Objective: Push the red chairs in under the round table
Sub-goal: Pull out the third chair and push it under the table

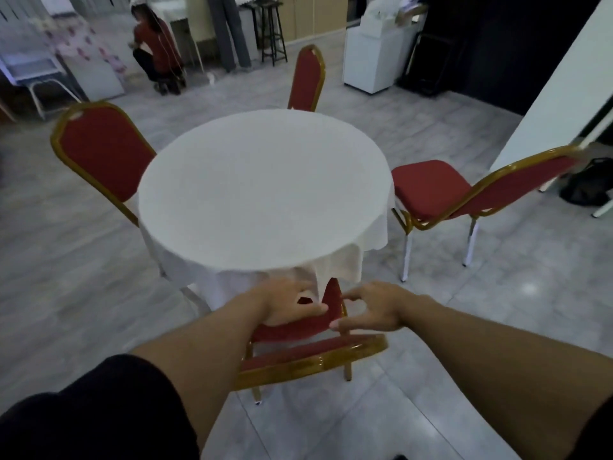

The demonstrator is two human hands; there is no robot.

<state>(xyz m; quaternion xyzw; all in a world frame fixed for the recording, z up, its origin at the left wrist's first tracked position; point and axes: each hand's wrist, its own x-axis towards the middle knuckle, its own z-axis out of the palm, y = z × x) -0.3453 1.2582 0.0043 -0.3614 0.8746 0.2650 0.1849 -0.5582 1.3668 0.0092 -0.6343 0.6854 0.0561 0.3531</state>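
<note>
A round table (265, 190) under a white cloth stands in the middle. Several red chairs with gold frames ring it. The near chair (308, 358) sits right below me, its seat partly under the cloth. My left hand (288, 305) rests on that seat with fingers curled at the hanging cloth edge. My right hand (368, 310) hovers beside it, fingers apart, holding nothing. The left chair (106, 151) and the far chair (306, 78) are close to the table. The right chair (464, 194) stands pulled out, its seat clear of the tabletop.
A person (156, 48) crouches at the far left near a floral cloth. A dark stool (272, 31) and a white cabinet (374, 58) stand at the back. A white panel (557, 81) leans at the right, with a dark bag (587, 184) by it. Grey tile floor surrounds the table.
</note>
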